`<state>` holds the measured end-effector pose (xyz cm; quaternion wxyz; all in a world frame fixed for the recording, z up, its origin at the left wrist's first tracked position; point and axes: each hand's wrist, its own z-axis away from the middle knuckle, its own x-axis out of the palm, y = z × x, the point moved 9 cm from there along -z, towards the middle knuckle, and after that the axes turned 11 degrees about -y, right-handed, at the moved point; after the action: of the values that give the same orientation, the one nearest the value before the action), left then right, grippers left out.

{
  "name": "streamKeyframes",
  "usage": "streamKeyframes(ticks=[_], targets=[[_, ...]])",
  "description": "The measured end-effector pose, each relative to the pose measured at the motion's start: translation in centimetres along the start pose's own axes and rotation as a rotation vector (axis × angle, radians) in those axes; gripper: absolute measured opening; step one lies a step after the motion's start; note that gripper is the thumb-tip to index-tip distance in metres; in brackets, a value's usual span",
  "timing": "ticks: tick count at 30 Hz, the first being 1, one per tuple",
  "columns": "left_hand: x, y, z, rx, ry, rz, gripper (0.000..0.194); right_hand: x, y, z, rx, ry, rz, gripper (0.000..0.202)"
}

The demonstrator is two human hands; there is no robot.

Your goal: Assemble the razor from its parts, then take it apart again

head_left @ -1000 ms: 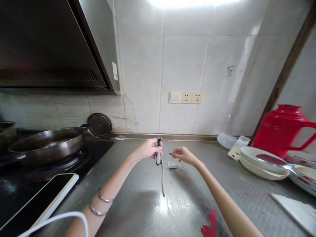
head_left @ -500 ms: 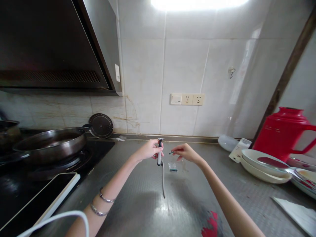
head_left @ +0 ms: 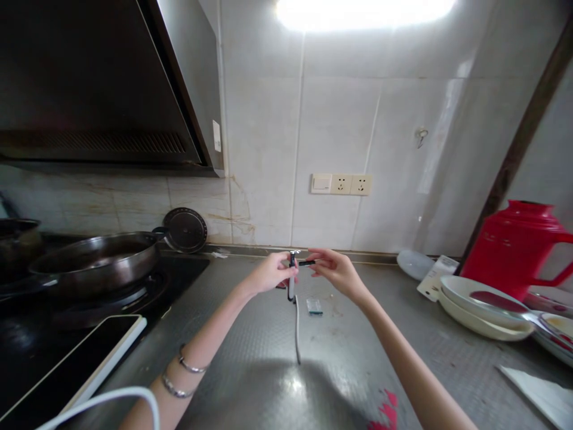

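My left hand (head_left: 275,272) grips a safety razor (head_left: 291,286) upright by its grey and black handle, its silvery T-shaped head on top. Close to its right, my right hand (head_left: 335,272) pinches a small dark flat piece (head_left: 307,263), likely a razor blade cartridge, level with the upper handle. I cannot tell whether the piece touches the razor. Below the hands, a small clear plastic case (head_left: 314,307) with a dark green edge lies on the metal counter (head_left: 250,370). A thin grey rod (head_left: 298,334) lies beside it, its far end near the razor's base.
To the left, a steel pan (head_left: 98,263) sits on the black stove, with a phone (head_left: 85,364) and white cable (head_left: 111,391) in front. At right stand stacked plates (head_left: 483,313), a white box (head_left: 439,278) and a red thermos jug (head_left: 514,248). Wall sockets (head_left: 351,184) are behind.
My right hand has moved up and left, bringing the small dark piece beside the razor, now seen more broadly. My left hand still holds the razor in nearly the same place.
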<state>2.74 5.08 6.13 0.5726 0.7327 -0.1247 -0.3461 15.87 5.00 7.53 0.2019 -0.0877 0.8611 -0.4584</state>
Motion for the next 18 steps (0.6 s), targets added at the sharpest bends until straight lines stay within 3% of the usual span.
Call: streamKeyframes(ticks=[4, 10, 18], targets=[[0.4, 1.4, 0.3, 0.094, 0.022, -0.12, 0.023, -0.1, -1.8, 0.2, -0.054, 0.072, 0.024, 0.036], [0.9, 3.9, 1.7, 0.25, 0.222, -0.393, 0.025, -0.4, -3.1, 0.5, -0.111, 0.135, 0.092, 0.033], [2.0, 4.1, 1.9, 0.301, 0.343, -0.455, 0.03, -0.6, -5.2, 0.9, -0.19, 0.23, 0.066, 0.028]])
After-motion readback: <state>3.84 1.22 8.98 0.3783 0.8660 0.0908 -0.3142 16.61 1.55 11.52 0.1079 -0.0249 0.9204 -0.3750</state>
